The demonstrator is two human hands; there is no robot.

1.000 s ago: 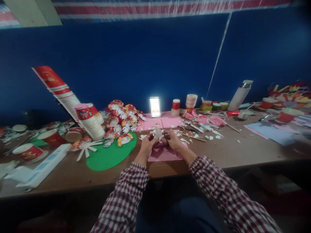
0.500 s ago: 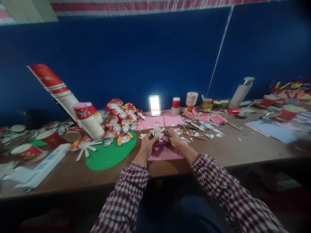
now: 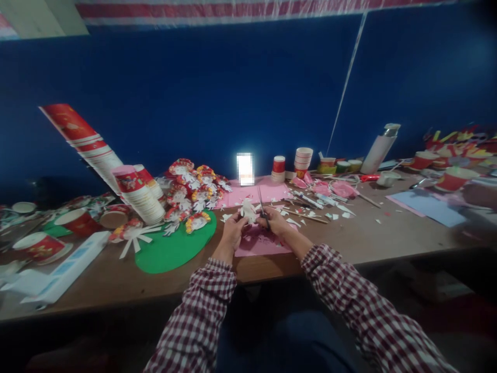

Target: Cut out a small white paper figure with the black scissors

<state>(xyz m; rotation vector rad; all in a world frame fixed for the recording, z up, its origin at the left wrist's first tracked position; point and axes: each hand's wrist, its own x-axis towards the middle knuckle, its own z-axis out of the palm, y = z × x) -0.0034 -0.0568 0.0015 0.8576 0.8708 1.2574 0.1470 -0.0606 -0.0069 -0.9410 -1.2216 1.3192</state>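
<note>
My left hand [image 3: 234, 231] is closed on a small white paper cutout [image 3: 248, 211], held up over the table. My right hand [image 3: 278, 224] grips dark-handled scissors [image 3: 264, 213], their blades pointing up and away beside the cutout. The fingers of my right hand also come close to the cutout's lower edge; whether they touch it I cannot tell. Beneath both hands lies a pink sheet [image 3: 262, 245] with scraps on it. To the left, a green paper piece [image 3: 174, 254] carries part of a pile of decorated paper figures [image 3: 194, 189].
Tall stacked paper cups [image 3: 135, 191] lean at the left, near a white and blue box [image 3: 72, 267]. Paper scraps, pens and pink pieces [image 3: 341, 189] litter the table right of my hands. A flask [image 3: 380, 149] and a light blue sheet [image 3: 427, 207] are farther right.
The white cutout has turned in my fingers and shows a different outline. The scissors stay in my right hand, slightly shifted. The whole view has moved a little.
</note>
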